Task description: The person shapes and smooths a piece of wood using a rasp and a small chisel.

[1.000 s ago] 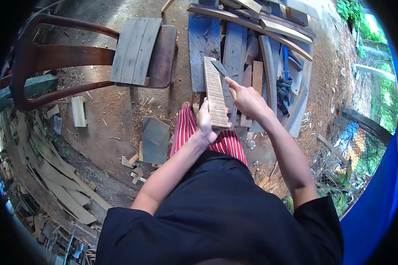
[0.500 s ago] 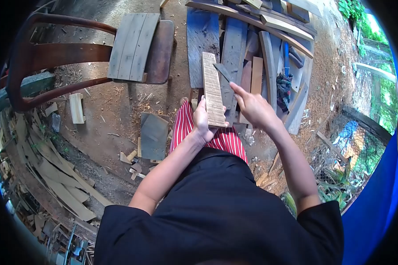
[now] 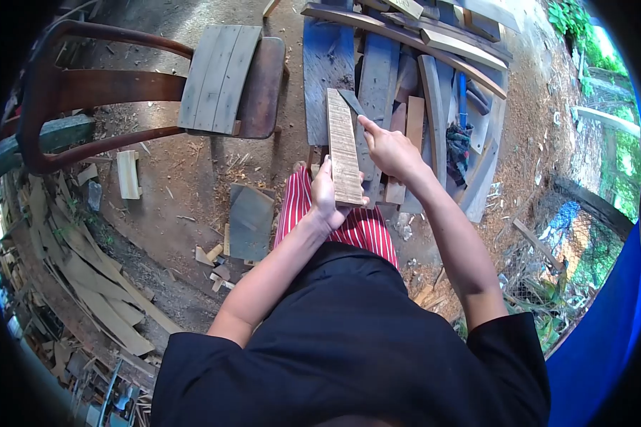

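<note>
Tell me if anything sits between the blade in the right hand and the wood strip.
Nothing visible does. The right hand holds the blade right by the far right edge of the wood strip; the left hand grips its near end.

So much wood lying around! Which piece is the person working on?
Start at the red-striped lap, in front of the pile of grey boards. Rising from it is a narrow plank, gripped at its lower end by the left hand while the right hand holds a dark blade at its upper end. Unlike the weathered grey boards behind, it is pale and the only one held.
</note>
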